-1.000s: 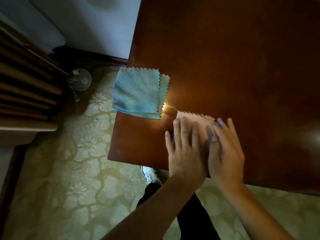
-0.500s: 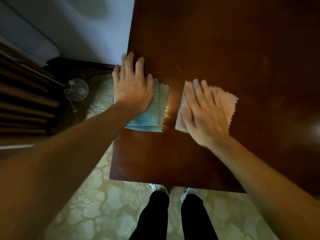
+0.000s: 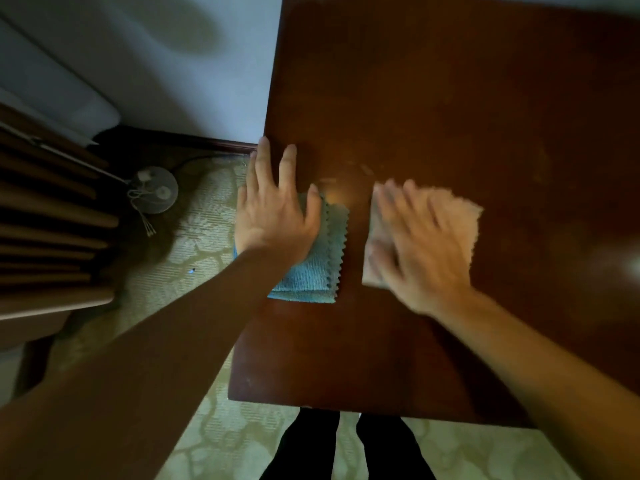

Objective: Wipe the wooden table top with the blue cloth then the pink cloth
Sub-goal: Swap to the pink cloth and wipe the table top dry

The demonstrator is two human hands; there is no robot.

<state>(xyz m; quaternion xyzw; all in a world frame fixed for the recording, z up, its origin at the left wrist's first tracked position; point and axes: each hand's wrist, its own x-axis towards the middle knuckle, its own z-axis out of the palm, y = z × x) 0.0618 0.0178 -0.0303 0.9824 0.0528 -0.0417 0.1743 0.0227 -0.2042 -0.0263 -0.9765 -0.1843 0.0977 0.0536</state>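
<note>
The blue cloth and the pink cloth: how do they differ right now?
The blue cloth lies at the table's left edge under the left hand; the pink cloth sits further in, under the right hand. The blue cloth looks sharp and shows stacked folded layers; the pink cloth is blurred, so I cannot tell whether it is folded. Both lie flat with zigzag edges, pressed by straight fingers.

No readable text, label, brand, number or sign appears anywhere in this view. The cloths, the wooden table top and the patterned floor carry no lettering.
</note>
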